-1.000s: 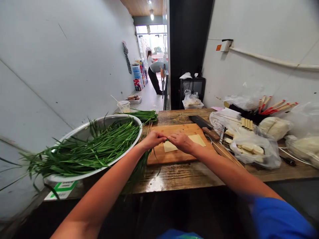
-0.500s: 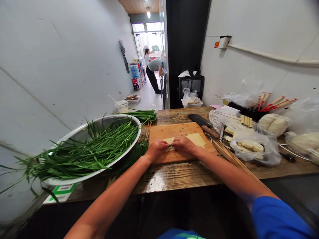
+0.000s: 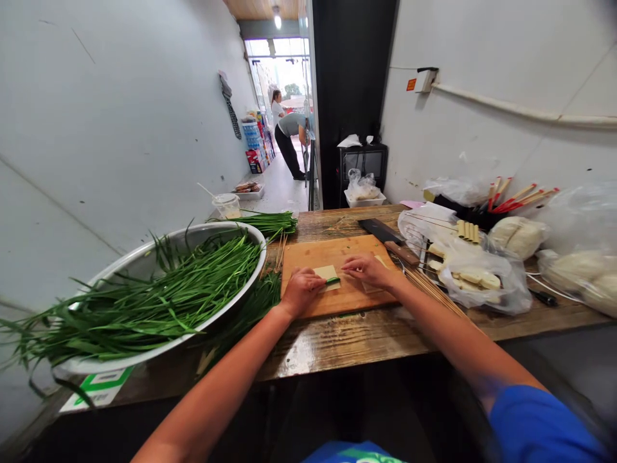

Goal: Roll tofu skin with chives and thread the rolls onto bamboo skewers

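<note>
My left hand is closed at the left end of a short bundle of green chives. The bundle lies across a small pale yellow sheet, like tofu skin, on the wooden cutting board. My right hand hovers just right of that sheet, fingers stretched toward the left and apart from the bundle, with nothing visible in them. Beneath the right hand lies another pale sheet, mostly covered by the hand.
A large metal bowl heaped with long chives stands left. Behind the board's right corner lies a cleaver. Wooden skewers and a plastic bag with pale rolls are at the right. Two people stand near the far doorway.
My right hand has moved right, away from the left hand and the chives, uncovering the bundle on its sheet. My left hand stays at the bundle's left end. The view shifted slightly.
</note>
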The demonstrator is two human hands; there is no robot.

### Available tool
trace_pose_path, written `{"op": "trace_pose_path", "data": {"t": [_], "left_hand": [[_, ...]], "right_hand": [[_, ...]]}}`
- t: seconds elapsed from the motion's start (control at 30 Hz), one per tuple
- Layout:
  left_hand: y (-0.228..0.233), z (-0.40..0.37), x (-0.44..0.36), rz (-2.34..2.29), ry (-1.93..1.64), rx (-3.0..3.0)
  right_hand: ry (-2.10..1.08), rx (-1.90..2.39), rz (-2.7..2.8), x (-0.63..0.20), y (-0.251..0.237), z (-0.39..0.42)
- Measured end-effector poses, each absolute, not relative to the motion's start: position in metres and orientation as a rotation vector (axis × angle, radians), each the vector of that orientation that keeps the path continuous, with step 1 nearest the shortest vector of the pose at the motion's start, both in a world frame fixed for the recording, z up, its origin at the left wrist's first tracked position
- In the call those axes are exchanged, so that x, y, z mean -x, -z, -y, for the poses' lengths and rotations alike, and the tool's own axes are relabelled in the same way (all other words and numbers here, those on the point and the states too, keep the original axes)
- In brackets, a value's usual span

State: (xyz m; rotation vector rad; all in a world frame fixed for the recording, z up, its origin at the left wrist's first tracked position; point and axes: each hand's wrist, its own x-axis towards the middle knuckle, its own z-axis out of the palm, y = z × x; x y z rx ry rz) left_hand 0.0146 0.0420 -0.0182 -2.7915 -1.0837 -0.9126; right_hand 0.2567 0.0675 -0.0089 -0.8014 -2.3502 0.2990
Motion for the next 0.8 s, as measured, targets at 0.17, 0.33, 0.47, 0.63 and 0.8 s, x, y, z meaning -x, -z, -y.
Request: {"op": "trace_pose_path", "data": {"t": [0.17, 0.33, 0.47, 0.63, 0.8], "left_hand": [[0.020, -0.047, -0.014, 0.938, 1.036, 2.904], [0.021, -0.050, -0.010, 0.895, 1.015, 2.954], [0.018, -0.047, -0.007, 0.972, 0.917, 2.915], [0.011, -0.042, -0.005, 0.964, 0.699, 2.951], [0.002, -0.037, -0.001, 0.930, 0.542, 2.967]], "right_hand": [[-0.194, 0.757, 2.477, -0.243, 0.006, -0.045], [-0.085, 0.761, 2.504, -0.230, 0.011, -0.044], [0.124, 0.757, 2.633, -0.227, 0.009, -0.042], [0.407, 0.756, 2.821, -0.221, 0.005, -0.038], [0.544, 0.797, 2.848, -0.213, 0.006, -0.032]]}}
